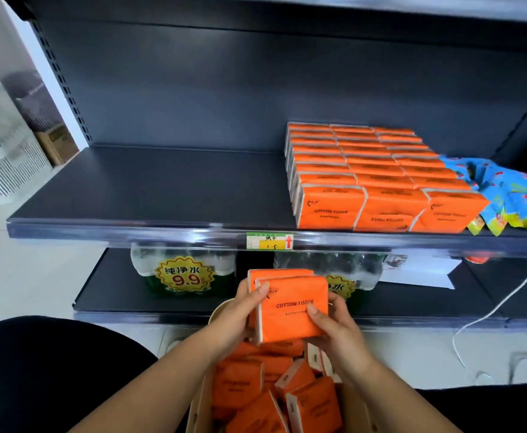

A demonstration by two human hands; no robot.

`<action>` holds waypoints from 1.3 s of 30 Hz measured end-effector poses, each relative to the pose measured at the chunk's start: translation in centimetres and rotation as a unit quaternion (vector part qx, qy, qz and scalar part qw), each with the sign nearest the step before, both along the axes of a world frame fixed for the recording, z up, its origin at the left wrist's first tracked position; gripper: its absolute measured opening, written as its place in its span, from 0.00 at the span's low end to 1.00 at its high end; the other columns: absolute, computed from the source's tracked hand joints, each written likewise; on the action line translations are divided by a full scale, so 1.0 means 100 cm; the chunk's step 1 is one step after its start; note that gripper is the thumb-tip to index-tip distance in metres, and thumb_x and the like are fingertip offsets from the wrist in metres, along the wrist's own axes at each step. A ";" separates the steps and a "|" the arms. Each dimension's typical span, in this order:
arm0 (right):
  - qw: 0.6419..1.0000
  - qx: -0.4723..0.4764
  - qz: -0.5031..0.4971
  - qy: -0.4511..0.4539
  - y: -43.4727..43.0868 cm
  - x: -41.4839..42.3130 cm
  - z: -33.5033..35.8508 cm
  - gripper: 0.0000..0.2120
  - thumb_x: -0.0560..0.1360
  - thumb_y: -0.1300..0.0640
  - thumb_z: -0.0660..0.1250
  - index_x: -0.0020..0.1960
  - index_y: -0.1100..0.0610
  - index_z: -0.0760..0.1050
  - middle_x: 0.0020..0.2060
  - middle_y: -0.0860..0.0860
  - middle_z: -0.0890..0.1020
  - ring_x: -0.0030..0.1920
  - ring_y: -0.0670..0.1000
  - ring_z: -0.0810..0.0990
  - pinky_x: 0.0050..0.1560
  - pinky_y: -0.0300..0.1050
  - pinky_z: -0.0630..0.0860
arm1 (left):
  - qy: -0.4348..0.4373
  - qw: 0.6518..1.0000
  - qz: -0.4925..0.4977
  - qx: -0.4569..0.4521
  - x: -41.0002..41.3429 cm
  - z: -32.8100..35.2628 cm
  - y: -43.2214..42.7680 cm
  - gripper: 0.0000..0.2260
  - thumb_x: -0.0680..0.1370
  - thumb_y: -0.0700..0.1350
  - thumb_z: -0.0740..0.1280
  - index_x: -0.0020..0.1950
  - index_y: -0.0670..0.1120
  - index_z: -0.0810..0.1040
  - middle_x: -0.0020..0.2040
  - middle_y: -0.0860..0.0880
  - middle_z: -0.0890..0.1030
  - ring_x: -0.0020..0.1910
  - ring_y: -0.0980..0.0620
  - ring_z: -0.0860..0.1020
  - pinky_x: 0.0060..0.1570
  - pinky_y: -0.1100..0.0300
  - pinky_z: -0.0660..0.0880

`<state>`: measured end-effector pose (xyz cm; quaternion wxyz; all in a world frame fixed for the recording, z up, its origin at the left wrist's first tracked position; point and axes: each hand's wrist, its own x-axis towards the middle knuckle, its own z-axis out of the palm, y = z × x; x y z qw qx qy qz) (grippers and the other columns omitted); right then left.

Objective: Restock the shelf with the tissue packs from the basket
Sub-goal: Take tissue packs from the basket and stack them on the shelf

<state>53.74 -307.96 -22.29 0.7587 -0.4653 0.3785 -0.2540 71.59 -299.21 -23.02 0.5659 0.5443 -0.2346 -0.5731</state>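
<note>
The dark metal shelf (149, 189) in front of the person lies bare across its left and middle. On its right stands a tidy block of orange tissue packs (371, 173), three across and many deep, with a heap of blue sachets (503, 195) just beside it at the far right. The lower shelf (124, 295) carries wrapped water bottles (184, 273) with a yellow 9.9 sticker. Down low, the tan basket (198, 407) holds a jumble of loose packs (256, 379). Above it both hands hold a pair of packs (290, 307) upright, one behind the other. The left hand (237, 320) grips the left edge, thumb on the front, and the right hand (334, 326) curls round the lower right corner. A small price tag (270, 241) sits on the shelf's front rail.
</note>
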 end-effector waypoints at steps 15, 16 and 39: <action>0.959 -0.274 0.065 0.016 -0.042 0.031 0.132 0.26 0.71 0.61 0.72 0.63 0.51 0.64 0.57 0.51 0.80 0.56 0.48 0.81 0.52 0.42 0.80 | -0.186 0.978 0.000 -0.098 0.045 0.148 -0.032 0.28 0.69 0.53 0.76 0.66 0.54 0.70 0.59 0.51 0.81 0.55 0.55 0.82 0.54 0.58 0.78; 0.955 -0.289 0.066 0.013 -0.048 0.037 0.139 0.25 0.71 0.61 0.73 0.62 0.51 0.64 0.56 0.50 0.81 0.55 0.47 0.81 0.54 0.44 0.80 | -0.202 0.974 -0.007 -0.103 0.051 0.156 -0.035 0.28 0.70 0.53 0.76 0.66 0.53 0.70 0.60 0.51 0.81 0.55 0.56 0.81 0.55 0.58 0.78; 0.878 -0.432 0.083 0.187 -0.188 0.179 0.195 0.37 0.67 0.60 0.78 0.68 0.53 0.61 0.58 0.55 0.77 0.54 0.52 0.77 0.50 0.42 0.75 | -0.074 0.993 0.044 -0.078 0.184 0.183 -0.169 0.22 0.78 0.59 0.59 0.66 0.49 0.75 0.60 0.41 0.81 0.61 0.41 0.78 0.64 0.40 0.71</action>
